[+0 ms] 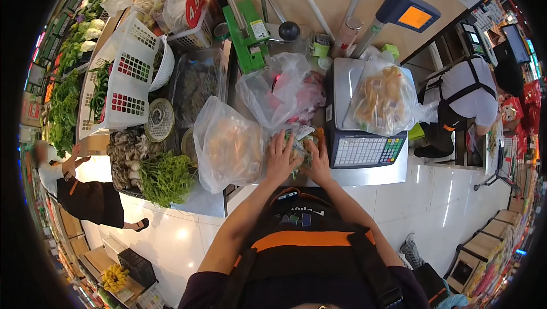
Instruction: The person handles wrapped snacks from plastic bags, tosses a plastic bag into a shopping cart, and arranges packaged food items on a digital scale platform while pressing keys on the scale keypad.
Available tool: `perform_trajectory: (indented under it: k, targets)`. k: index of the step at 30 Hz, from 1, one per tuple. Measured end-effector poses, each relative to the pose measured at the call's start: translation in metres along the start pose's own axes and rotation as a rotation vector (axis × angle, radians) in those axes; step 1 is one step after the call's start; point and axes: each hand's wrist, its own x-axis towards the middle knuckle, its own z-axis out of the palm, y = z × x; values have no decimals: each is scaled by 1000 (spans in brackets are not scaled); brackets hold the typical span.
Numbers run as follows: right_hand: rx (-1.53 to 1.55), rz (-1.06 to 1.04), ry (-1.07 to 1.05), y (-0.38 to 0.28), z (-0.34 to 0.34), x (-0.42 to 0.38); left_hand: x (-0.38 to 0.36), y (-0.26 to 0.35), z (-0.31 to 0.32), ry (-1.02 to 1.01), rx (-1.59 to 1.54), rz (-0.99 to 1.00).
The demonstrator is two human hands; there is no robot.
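Low at the counter's front edge, my left hand [280, 158] and my right hand [318, 164] hold a small plastic bag [297, 148] from both sides. Its contents look green and leafy, though my fingers hide much of it. Left of my left hand stands a large clear bag [231, 146] of pale orange pieces. Just beyond my hands lies another clear bag [285, 89] with pink-red contents. To the right, a digital scale [364, 150] carries a knotted clear bag [384, 98] of yellowish-brown food.
A green bag-sealing stand [246, 35] rises behind the bags. The scale's lit display [415, 17] is on a post. Leafy greens [168, 178] and a white basket [125, 75] are at left. One person [85, 195] stands left, another [467, 92] bends at right.
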Motion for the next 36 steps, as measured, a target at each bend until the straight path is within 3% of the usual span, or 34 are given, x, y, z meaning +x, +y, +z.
perform_trajectory:
  k: [6,10,14,18,22,24,26,28,34,36]
  targets:
    - [-123,99,-84,5,13,6,-32,-1,-23,-365,162,174]
    - [-142,62,-56,-2,10,3,-40,-28,9,-217,313,208]
    - [-7,-70,13,-3,-5,-12,-43,-21,9,-161,210,185]
    - [78,68,66,-6,-30,-38,-48,-7,-7,-173,93,198]
    - [87,56,269,-6,-66,-44,-55,6,-23,-133,-51,181]
    - [341,354,262,-18,-95,-45,-57,9,-32,-133,-170,126]
    - [334,320,411,-8,-118,-46,-58,15,-41,-171,-355,30]
    - [377,322,543,4,-148,-40,-57,24,-52,-153,-333,24]
    - [808,564,911,82,-233,4,-62,54,-68,-144,-442,-82]
    - [877,739,982,119,-251,33,-63,70,-74,-106,-474,-124]
